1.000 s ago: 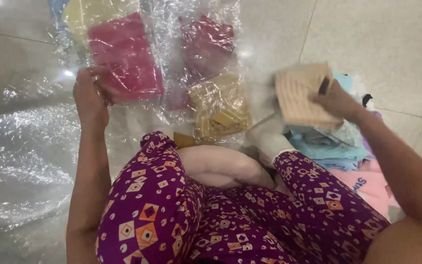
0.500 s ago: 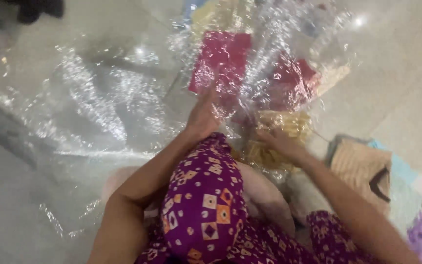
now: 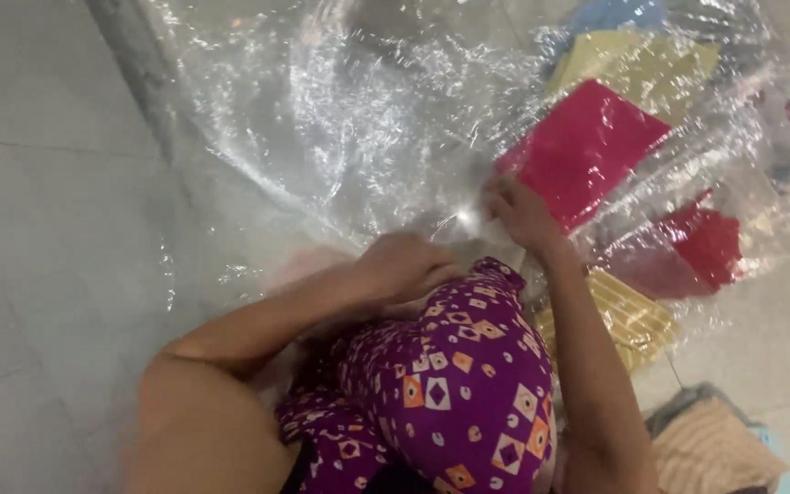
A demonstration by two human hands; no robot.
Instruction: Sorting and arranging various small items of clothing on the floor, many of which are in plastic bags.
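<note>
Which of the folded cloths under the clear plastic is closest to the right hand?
The big pink-red cloth: the right hand rests at its lower corner. The yellow cloth lies beyond it, and the darker red cloth sits off to the side.

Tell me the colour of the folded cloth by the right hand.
Bright pink-red folded cloth under clear plastic, at the right hand; the head view shows it.

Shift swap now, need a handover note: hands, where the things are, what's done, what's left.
Left hand: fist closed on the near edge of the large clear plastic sheet, beside the raised knee.
Right hand: fingers pinching the same sheet at the corner of the folded magenta cloth.
Under or inside the plastic: folded yellow cloth, red cloth, striped mustard cloth.
Outside: beige ribbed cloth, bottom right.
Done: several cloths are in plastic.
Left: plastic loose and crumpled, beige cloth uncovered.
</note>
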